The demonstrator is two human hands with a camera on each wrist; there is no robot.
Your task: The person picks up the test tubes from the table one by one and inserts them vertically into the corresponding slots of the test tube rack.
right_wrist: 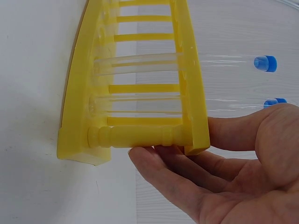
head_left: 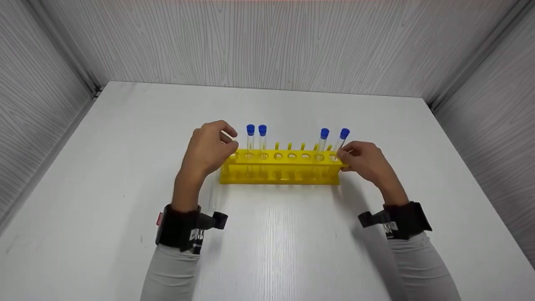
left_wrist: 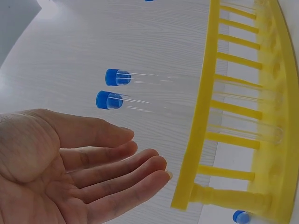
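A yellow test tube rack [head_left: 284, 163] stands on the white table with blue-capped clear test tubes in it. Two tubes [head_left: 263, 142] rise upright near its left end, and two more [head_left: 322, 144] lean slightly to the right near its right end. My right hand [head_left: 365, 161] grips the rack's right end, thumb at the top plate and fingers beneath it by the yellow end post [right_wrist: 140, 136]. Beside the left end, my left hand [head_left: 211, 146] is held with fingers loosely bent and nothing in them; its palm and spread fingers show in the left wrist view.
A blue cap [left_wrist: 241, 217] shows past the rack's end in the left wrist view. In the head view a faint clear tube [head_left: 214, 194] lies on the table [head_left: 284, 251] left of the rack. Grey wood-grain panels [head_left: 267, 46] enclose the table's back and sides.
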